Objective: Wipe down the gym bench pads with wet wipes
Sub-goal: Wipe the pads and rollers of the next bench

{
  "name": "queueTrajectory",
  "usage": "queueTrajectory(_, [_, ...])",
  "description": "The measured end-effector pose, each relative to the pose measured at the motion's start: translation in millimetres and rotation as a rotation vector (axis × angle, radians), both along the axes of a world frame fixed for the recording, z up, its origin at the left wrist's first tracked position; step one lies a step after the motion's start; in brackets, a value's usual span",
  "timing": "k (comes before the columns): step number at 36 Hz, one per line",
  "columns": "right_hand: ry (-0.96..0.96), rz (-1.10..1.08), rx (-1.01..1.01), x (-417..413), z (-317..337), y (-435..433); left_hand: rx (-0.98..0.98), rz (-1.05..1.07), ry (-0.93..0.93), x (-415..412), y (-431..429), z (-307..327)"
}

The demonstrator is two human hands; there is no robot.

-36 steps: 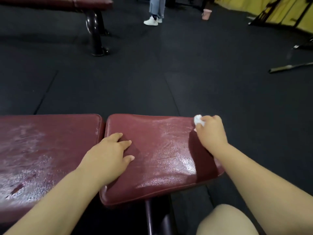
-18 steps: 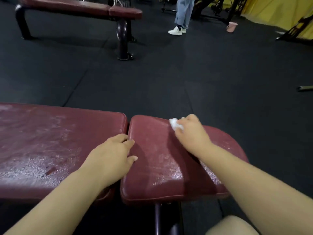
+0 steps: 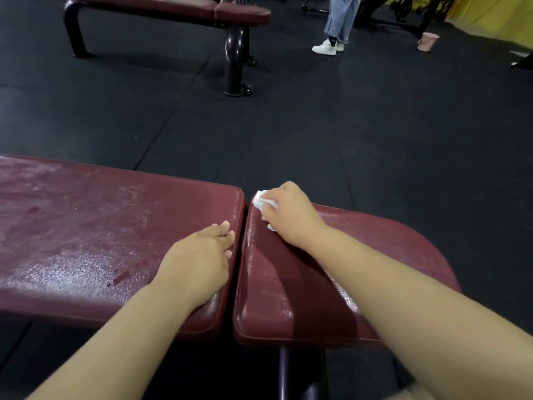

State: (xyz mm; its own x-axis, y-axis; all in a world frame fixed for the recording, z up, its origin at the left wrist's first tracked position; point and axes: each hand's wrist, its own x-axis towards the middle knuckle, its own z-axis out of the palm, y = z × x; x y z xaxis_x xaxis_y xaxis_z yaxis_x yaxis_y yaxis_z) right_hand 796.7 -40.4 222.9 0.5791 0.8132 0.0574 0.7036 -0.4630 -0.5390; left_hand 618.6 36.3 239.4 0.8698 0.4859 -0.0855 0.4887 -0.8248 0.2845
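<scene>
So the right hand (image 3: 290, 215) is curled down tight over a scrunched-up white wet wipe (image 3: 264, 202), pressing it onto the far left corner of the short seat pad (image 3: 375, 255), right by the gap between the two pads. Only a bit of the wipe pokes out past the knuckles on the far side, plus a small scrap under the heel of the palm, so the fingers are basically closed around it.

Left hand (image 3: 202, 261) isn't holding anything. It's lying palm down on the long back pad (image 3: 86, 226), at that pad's right edge near the front corner, fingers loosely together and pointing toward the gap, fingertips just about at the seam.

Both pads are dark red vinyl and look shiny and streaky, with pale smeary patches across the long one and a wet gleam along the near edge of the short one. A dark post (image 3: 288, 373) runs down under the short pad.

Farther back on the black rubber floor (image 3: 317, 125) sits another red bench (image 3: 178, 8), and someone in light trousers and white sneakers (image 3: 327, 47) stands near a small pink bucket (image 3: 427, 41).
</scene>
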Motion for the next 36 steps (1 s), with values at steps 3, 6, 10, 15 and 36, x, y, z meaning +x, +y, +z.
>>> queueTrajectory(3, [-0.102,-0.085,0.016,16.8,-2.8,-13.9,0.026,-0.053,-0.005,0.8,0.8,-3.7])
queueTrajectory(6, [-0.154,-0.236,-0.054,31.1,2.0,-7.6,0.078,-0.089,0.035,3.5,-1.3,0.1])
queueTrajectory(10, [-0.166,-0.227,-0.065,17.2,6.8,9.5,0.063,-0.060,-0.004,3.8,1.7,-3.1])
queueTrajectory(15, [-0.096,0.109,0.011,-26.7,14.6,-12.4,-0.019,-0.027,-0.040,1.6,5.5,-9.8])
queueTrajectory(36, [-0.125,-0.013,0.166,-78.0,-6.7,-92.5,-0.081,-0.013,-0.077,-4.4,0.6,-20.7])
